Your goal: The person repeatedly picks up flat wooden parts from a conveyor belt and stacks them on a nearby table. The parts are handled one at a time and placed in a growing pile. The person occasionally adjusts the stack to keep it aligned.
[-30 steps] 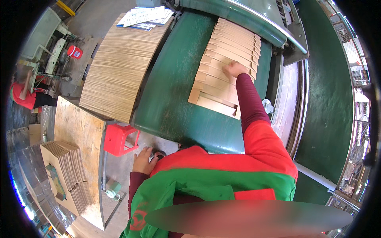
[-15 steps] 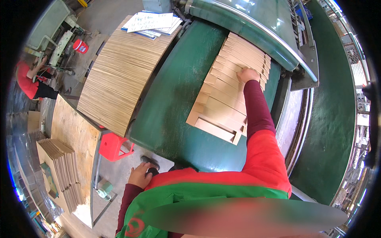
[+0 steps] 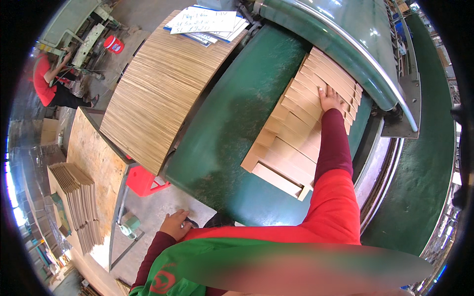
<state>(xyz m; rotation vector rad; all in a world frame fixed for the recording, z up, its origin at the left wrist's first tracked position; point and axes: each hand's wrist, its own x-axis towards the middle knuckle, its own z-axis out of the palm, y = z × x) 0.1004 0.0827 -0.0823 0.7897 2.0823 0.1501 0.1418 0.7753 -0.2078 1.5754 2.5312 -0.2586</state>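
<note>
Overlapping brown folded cardboard pieces (image 3: 291, 138) lie fanned in a slanting row on a green conveyor belt (image 3: 217, 128). Their far end is close to the machine's big green roller (image 3: 340, 44). On the far part of the row, my right hand (image 3: 330, 99) rests with its fingers spread, gripping nothing. At the lower left, above the floor and near a dark shoe (image 3: 191, 223), my left hand (image 3: 175, 224) hangs with its fingers stretched and slightly apart. I see nothing in it.
Left of the belt stands a big stack of cardboard sheets (image 3: 153, 84), with papers (image 3: 207, 24) on its far end. A wooden table (image 3: 94, 148) carries bundled cardboard (image 3: 79, 197). Beneath are a red stool (image 3: 143, 181) and a container (image 3: 130, 226). A co-worker (image 3: 47, 81) is at the far left.
My right hand's fingers have gone from curled to spread on the cardboard. My left hand's fingers are slightly more extended. The whole view has shifted a little.
</note>
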